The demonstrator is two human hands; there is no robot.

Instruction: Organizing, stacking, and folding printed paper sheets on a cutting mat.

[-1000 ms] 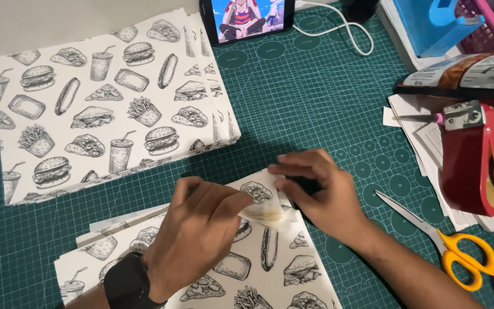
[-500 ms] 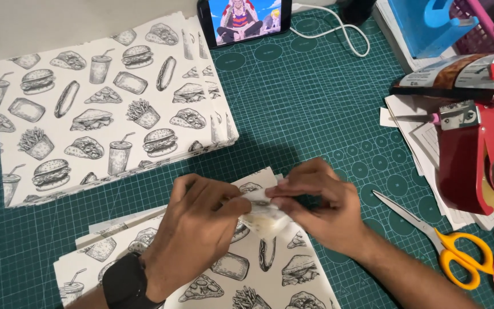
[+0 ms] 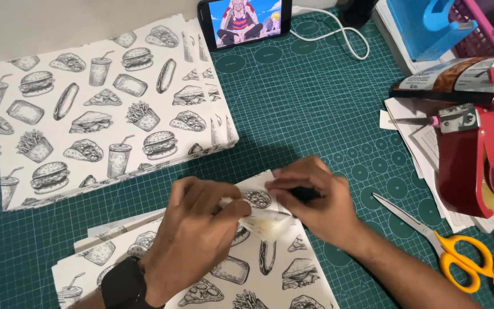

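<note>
Head view: left hand (image 3: 198,229) and right hand (image 3: 315,200) both pinch small see-through tape piece (image 3: 267,224) over white food-print paper sheet (image 3: 258,269) on green counter (image 3: 293,114) — tape not pressed flat yet; finished stack (image 3: 104,120) lies well apart.

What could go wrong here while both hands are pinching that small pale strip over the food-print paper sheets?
The left hand and right hand pinch a small pale strip above the food-print paper sheets; it might land crooked or crease the top sheet. The yellow-handled scissors lie beside the right forearm, blades toward it, so a sideways move could knock them.
</note>
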